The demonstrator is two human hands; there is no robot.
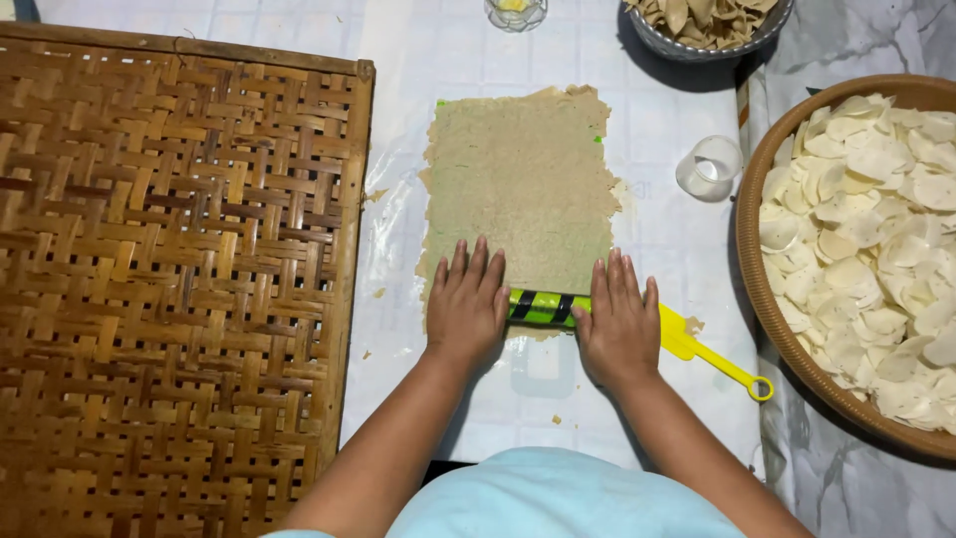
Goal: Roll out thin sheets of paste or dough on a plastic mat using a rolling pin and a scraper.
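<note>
Left hand [466, 307] and right hand [619, 324] lie palm-down on a green-and-black striped roller [546, 308], fingers [476, 264] extended flat and slightly spread, gripping nothing. Roller sits at the near edge of the dough sheet [520, 184] on the desk [657, 239]. Yellow scraper [712, 357] right of the roller. Woven bamboo tray [169, 279] left of the dough; basket of pale cut discs [856, 249] right; small clear cup [709, 167] between dough and basket.
</note>
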